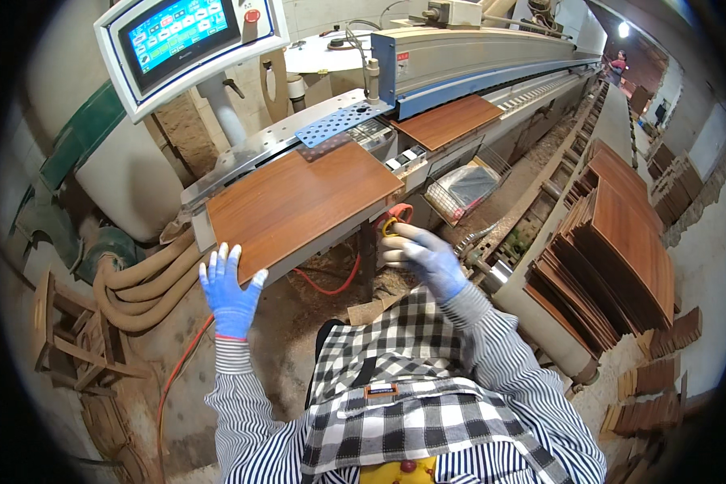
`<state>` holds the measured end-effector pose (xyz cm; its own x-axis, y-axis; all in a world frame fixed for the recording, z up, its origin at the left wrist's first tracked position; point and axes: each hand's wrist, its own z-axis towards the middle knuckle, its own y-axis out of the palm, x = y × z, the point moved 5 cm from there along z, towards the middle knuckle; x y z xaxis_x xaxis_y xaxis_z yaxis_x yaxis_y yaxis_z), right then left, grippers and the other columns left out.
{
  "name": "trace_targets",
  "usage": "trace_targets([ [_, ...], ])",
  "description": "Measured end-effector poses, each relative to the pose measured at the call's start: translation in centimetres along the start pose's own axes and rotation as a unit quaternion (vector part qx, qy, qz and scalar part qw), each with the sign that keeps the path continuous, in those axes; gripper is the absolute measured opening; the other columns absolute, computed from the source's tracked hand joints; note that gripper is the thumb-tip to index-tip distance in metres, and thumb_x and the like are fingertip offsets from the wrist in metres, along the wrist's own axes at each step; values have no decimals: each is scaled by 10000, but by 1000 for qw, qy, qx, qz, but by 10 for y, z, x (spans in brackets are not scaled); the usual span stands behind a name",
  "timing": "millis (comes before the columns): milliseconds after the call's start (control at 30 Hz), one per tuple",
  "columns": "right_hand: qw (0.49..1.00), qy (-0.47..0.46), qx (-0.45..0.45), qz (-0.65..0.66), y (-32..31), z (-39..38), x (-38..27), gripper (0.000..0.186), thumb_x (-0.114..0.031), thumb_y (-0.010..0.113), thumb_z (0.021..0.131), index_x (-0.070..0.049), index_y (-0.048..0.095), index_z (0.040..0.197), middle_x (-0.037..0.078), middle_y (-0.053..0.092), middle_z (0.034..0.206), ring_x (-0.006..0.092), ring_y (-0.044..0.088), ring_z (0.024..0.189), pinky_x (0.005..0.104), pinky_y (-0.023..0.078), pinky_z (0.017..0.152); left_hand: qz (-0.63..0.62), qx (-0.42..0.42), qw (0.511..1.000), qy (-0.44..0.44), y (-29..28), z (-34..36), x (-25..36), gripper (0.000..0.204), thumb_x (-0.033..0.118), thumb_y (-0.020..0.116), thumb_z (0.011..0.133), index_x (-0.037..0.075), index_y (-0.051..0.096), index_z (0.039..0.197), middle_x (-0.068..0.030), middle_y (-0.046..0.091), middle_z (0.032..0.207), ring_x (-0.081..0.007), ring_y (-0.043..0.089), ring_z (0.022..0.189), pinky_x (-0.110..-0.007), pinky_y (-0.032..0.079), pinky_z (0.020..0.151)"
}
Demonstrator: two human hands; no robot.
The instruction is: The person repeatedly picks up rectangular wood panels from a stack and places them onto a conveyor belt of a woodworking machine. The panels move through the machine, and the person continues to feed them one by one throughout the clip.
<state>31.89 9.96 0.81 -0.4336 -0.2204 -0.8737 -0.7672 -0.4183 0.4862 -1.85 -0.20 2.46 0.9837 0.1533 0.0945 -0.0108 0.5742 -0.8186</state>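
Note:
A brown wood-grain board [298, 202] lies flat on the near end of the machine's bed. My left hand [232, 286], in a blue glove with pale fingertips, is open with its fingers spread at the board's near left corner. In the same kind of glove, my right hand [429, 260] hovers off the board's right side, fingers loosely stretched out. Just beyond its fingertips is a small red and yellow item [394, 219]; whether they touch it I cannot tell. A second brown board [448, 121] sits farther along, partly beneath the machine's blue-edged beam [492, 77].
A touch-screen panel [181, 32] with a red button stands at upper left. Stacked brown boards [621, 242] rest on a roller conveyor to the right. Thick hoses [137, 290] and a wooden stool [77, 331] are at left. A red hose [331, 289] trails below. Far off, a person [618, 66] stands.

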Motion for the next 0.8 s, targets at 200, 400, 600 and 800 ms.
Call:
trace_targets([
  [200, 814, -209, 255, -479, -93, -93, -87, 306, -114, 586, 891, -25, 590, 1184, 111, 660, 1068, 203, 639, 967, 329, 524, 856, -9, -25, 999, -31, 18, 35, 5, 632, 441, 723, 758, 89, 549, 1253, -143, 499, 1358, -306, 481, 1221, -466, 294, 1068],
  [400, 331, -236, 369, -836, -118, -162, -173, 354, -164, 666, 812, -112, 581, 1153, 73, 592, 1114, 248, 525, 1077, 408, 387, 971, -3, -7, 998, -60, 28, 31, -5, 620, 444, 665, 814, 102, 515, 1310, -138, 463, 1400, -357, 586, 1069, -437, 457, 906],
  [600, 215, -116, 371, -896, -164, -153, -211, 398, -192, 655, 811, -137, 583, 1199, 85, 556, 1241, 264, 506, 1144, 414, 389, 975, -5, -34, 997, -69, 33, 35, 4, 622, 449, 653, 825, 99, 511, 1319, -131, 444, 1418, -348, 573, 1093, -432, 445, 927],
  [800, 197, -115, 359, -905, -183, -156, -204, 294, -162, 596, 839, -119, 612, 1129, 53, 630, 1085, 222, 587, 985, 364, 435, 917, -6, -25, 998, -64, 35, 35, 2, 630, 450, 657, 817, 93, 512, 1316, -124, 448, 1417, -347, 578, 1079, -431, 447, 919],
])
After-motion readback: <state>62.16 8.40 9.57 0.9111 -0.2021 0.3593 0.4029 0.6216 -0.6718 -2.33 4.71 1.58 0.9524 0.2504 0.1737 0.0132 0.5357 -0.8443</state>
